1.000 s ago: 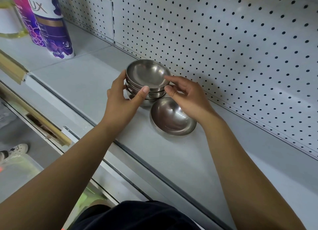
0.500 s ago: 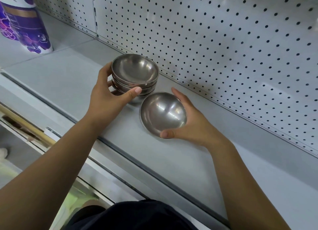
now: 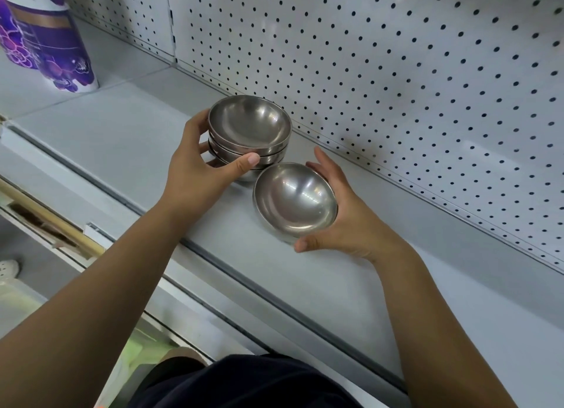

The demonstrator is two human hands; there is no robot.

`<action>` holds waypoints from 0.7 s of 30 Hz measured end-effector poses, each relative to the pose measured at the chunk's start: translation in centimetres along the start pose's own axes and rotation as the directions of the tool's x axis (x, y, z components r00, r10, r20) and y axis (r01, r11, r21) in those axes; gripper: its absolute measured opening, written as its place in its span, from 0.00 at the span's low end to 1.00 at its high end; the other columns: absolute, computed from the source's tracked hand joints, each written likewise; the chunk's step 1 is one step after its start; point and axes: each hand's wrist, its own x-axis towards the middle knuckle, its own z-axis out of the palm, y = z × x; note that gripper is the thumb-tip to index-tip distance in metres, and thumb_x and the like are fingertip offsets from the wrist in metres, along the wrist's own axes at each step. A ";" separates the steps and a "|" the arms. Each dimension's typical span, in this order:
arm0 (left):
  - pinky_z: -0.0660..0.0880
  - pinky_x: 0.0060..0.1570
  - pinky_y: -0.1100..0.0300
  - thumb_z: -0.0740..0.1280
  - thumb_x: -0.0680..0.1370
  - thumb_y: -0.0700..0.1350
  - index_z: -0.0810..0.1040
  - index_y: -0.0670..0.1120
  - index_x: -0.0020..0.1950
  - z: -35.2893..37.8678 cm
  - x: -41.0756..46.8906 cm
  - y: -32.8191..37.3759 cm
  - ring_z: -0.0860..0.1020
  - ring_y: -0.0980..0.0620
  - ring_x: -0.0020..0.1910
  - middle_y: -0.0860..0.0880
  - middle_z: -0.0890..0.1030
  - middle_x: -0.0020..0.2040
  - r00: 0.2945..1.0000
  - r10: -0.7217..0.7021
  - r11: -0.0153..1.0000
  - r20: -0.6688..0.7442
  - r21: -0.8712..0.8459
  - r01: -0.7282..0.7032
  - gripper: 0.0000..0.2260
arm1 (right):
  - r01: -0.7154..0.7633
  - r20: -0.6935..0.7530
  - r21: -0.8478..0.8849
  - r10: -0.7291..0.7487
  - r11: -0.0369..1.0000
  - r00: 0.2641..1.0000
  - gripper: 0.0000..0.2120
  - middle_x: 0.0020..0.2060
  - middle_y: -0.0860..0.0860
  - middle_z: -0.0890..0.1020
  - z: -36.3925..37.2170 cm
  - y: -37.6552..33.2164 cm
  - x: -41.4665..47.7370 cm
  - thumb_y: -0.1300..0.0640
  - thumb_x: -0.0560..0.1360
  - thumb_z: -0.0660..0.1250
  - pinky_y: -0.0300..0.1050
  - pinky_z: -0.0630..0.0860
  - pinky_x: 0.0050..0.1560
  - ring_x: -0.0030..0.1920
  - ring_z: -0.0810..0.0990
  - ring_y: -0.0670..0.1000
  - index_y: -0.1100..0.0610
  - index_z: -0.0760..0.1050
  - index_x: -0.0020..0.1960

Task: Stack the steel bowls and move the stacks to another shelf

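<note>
While the left hand clasps the stack of steel bowls, the right hand cradles a loose bowl just beside it.

Both are at the grey shelf, near the pegboard back panel. The stack stands upright, mouths up, thumb at its front and fingers round its left side. The loose bowl is tilted, mouth facing up and toward the person; being round, it has no long axis. Right thumb lies at the near rim, fingers wrap the far wall. Polished steel is judged light, rigid and slippery: grip across the rim at opposite points, not on the curved wall.
</note>
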 end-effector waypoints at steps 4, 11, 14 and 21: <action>0.75 0.52 0.74 0.79 0.67 0.57 0.66 0.55 0.76 0.0 0.0 0.2 0.74 0.66 0.63 0.60 0.71 0.71 1.000 -0.008 1.000 -0.001 0.004 0.008 0.41 | 0.012 0.002 -0.026 -0.012 1.000 1.000 0.67 0.71 0.26 0.66 -0.1 0.1 -0.2 0.48 0.56 0.88 0.38 0.71 0.69 0.72 0.69 0.34 0.30 0.46 0.80; 0.75 0.48 0.75 0.80 0.65 0.58 0.67 0.56 0.74 0.5 0.5 0.7 0.75 0.64 0.62 0.62 0.73 0.69 0.997 -0.028 1.000 0.078 0.005 0.027 0.41 | 0.105 -0.342 0.127 -0.056 0.986 0.938 0.58 0.72 0.39 0.71 -3.1 -0.9 -0.7 0.45 0.55 0.85 0.52 0.74 0.72 0.70 0.74 0.41 0.26 0.55 0.75; 0.77 0.52 0.68 0.80 0.64 0.58 0.68 0.57 0.73 1.3 0.4 0.7 0.76 0.60 0.64 0.64 0.74 0.69 0.992 -0.027 1.000 0.121 -0.006 0.028 0.40 | 0.178 -0.441 0.151 -0.095 0.972 0.892 0.58 0.71 0.40 0.74 -3.8 -1.9 -0.5 0.45 0.58 0.83 0.51 0.76 0.70 0.67 0.77 0.39 0.34 0.54 0.79; 0.77 0.50 0.70 0.80 0.65 0.56 0.67 0.55 0.74 3.4 -0.9 1.5 0.76 0.68 0.59 0.62 0.74 0.68 0.989 0.003 1.000 0.149 -0.023 0.000 0.41 | 0.207 -0.441 0.096 -0.145 0.974 0.886 0.56 0.70 0.40 0.75 -3.5 -3.5 0.9 0.45 0.63 0.82 0.50 0.76 0.70 0.68 0.76 0.39 0.40 0.52 0.81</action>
